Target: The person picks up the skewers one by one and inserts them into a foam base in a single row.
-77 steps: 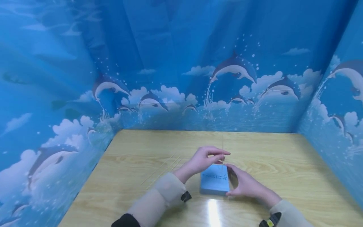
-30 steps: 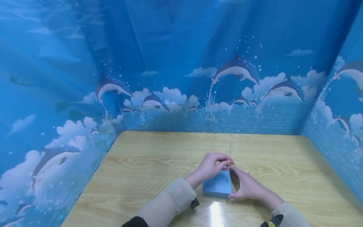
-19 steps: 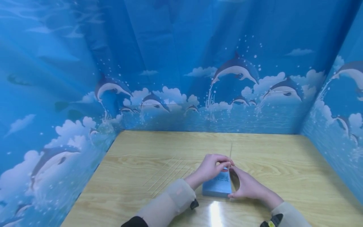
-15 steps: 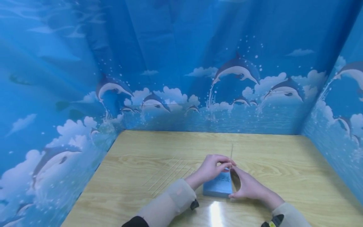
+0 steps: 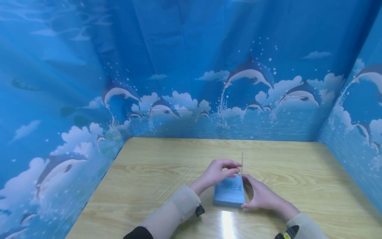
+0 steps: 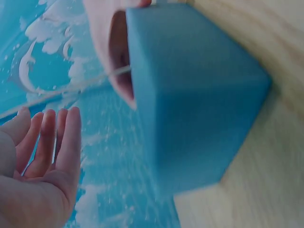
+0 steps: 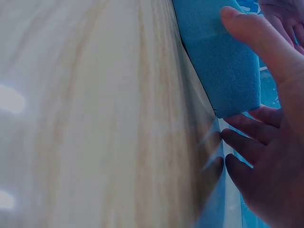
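A blue foam block [image 5: 229, 196] with small dark marks on its top rests on the table. One thin bamboo stick [image 5: 242, 162] stands upright at its far right corner. My left hand [image 5: 221, 171] is just left of the stick, over the block's far edge. In the left wrist view its fingers [image 6: 46, 137] are parted and relaxed, with nothing between them. My right hand [image 5: 262, 196] grips the block from the right, thumb [image 7: 256, 35] at the near side and fingertips at the far corner, as the right wrist view shows.
Several thin bamboo sticks [image 5: 174, 183] lie slanted on the wooden table [image 5: 286, 166], left of the block and partly behind the left forearm. A blue curtain [image 5: 185, 59] printed with dolphins encloses the table at the back and sides.
My left hand first brought the stick rightward to the block's far right corner. It has since let go and drawn back left; the stick stays upright. My right hand keeps holding the block.
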A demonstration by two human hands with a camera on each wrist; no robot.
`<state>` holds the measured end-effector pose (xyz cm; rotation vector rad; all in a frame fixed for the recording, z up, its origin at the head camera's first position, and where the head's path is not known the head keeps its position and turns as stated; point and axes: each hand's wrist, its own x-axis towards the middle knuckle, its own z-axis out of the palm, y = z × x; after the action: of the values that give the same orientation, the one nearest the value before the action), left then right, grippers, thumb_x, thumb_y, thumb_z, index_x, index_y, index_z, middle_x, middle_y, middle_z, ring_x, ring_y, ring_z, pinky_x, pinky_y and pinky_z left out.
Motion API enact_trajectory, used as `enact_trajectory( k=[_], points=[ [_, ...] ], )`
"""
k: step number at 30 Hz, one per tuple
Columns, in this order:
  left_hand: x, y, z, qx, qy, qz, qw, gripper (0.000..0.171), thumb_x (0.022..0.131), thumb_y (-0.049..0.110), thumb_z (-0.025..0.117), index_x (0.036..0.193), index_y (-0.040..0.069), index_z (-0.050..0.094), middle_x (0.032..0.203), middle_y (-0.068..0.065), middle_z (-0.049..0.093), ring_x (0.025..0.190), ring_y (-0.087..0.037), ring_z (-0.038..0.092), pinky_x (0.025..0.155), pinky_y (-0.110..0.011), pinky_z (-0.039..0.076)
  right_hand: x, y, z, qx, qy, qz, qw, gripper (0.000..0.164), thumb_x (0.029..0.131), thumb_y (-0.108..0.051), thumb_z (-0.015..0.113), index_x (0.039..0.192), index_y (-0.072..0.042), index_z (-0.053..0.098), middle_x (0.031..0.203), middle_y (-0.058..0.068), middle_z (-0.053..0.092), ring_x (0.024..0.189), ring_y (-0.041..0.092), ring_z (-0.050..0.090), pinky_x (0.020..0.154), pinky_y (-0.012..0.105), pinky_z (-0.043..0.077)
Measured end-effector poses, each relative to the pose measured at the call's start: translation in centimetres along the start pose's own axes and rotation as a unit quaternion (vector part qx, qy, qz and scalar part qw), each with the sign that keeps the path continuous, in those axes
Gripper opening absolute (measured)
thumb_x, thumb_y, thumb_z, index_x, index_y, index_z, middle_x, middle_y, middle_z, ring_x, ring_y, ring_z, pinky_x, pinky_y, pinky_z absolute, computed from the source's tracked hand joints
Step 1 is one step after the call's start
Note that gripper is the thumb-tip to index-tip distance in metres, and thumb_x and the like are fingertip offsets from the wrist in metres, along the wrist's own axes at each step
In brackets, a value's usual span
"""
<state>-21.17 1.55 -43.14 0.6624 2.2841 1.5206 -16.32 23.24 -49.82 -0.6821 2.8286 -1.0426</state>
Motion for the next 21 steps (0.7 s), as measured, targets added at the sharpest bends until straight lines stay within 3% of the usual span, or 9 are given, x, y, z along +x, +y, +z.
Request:
enact_trajectory(
  k=[5,9,12,17,21],
  points=[
    [-0.7,-0.3,-3.2,-0.054,0.008,-0.011,0.9984,0.027,0.096,0.026,0.066,0.122,0.019,0.069,0.116,-0.005,0.071,0.100,-0.018,0.070,0.086,-0.034,0.061,-0.1,-0.1,0.0,-0.005,-0.005,0.014,1.000,0.119,0.054,-0.049,0.092,0.144,0.006,0.037,0.143,0.023,0.051,0.133,0.042,0.049,0.112,0.058,0.037],
    [-2.1,-1.0,-6.8,-0.087,0.025,-0.014,0.9958,0.031,0.099,0.021,0.061,0.128,0.010,0.064,0.116,-0.013,0.070,0.107,-0.027,0.068,0.093,-0.042,0.058,0.0,-0.1,0.1,-0.005,-0.009,0.010,1.000,0.117,0.054,-0.048,0.092,0.143,0.006,0.039,0.142,0.022,0.053,0.132,0.040,0.050,0.112,0.057,0.037],
    [-3.2,-1.8,-9.8,-0.096,0.043,-0.019,0.9943,0.035,0.101,0.019,0.057,0.133,0.005,0.060,0.119,-0.018,0.069,0.112,-0.033,0.066,0.094,-0.041,0.058,0.0,0.0,0.3,-0.006,-0.009,0.007,1.000,0.117,0.054,-0.047,0.092,0.143,0.006,0.039,0.141,0.022,0.053,0.132,0.040,0.051,0.112,0.057,0.037],
    [-4.8,-3.6,-14.1,-0.084,0.074,-0.041,0.9928,0.037,0.103,0.020,0.053,0.136,0.003,0.056,0.123,-0.022,0.067,0.109,-0.030,0.068,0.091,-0.039,0.059,-0.1,-0.1,0.2,-0.004,-0.009,0.015,1.000,0.117,0.054,-0.047,0.092,0.143,0.006,0.039,0.141,0.022,0.053,0.132,0.040,0.050,0.112,0.057,0.037],
    [-5.7,-5.1,-16.3,-0.078,0.086,-0.078,0.9902,0.038,0.104,0.021,0.052,0.137,0.002,0.055,0.122,-0.023,0.067,0.103,-0.022,0.069,0.090,-0.040,0.060,0.0,-0.2,0.0,-0.002,-0.007,0.019,1.000,0.116,0.054,-0.046,0.093,0.143,0.006,0.038,0.142,0.023,0.053,0.132,0.041,0.049,0.112,0.057,0.037]
  ],
)
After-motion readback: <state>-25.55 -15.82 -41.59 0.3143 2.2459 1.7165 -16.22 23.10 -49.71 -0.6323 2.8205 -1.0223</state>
